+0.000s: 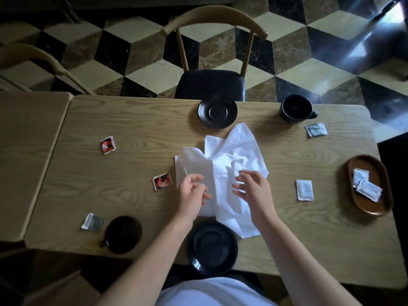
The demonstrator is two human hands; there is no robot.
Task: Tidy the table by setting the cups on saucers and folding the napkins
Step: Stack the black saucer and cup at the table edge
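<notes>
At the middle of the wooden surface (136, 120), the white napkins (234, 164) lie crumpled and overlapping, unfolded. Left hand (191, 193) hovers over their left edge, grip loose, fingers half curled, nothing held. Right hand (254, 188) hovers over the napkins' right part, grip open, fingers spread, empty; motion blur at the fingertips, so contact with the paper cannot be told.

Far saucer (217, 111): at the far edge, bare, just beyond the napkins' top corner. Near saucer (212, 246): at the near edge, bare, its rim touching or just under the napkins' lower corner. Far cup (297, 108): far right, directly on the surface, handle pointing right, well apart from the far saucer. Near cup (122, 234): near left, on the surface, beside the near saucer but not on it.

Scattered packets: two red (108, 145) (162, 181), two grey (316, 129) (92, 221), one white (304, 190). Wooden tray (353, 171) at right edge holds more white packets.
</notes>
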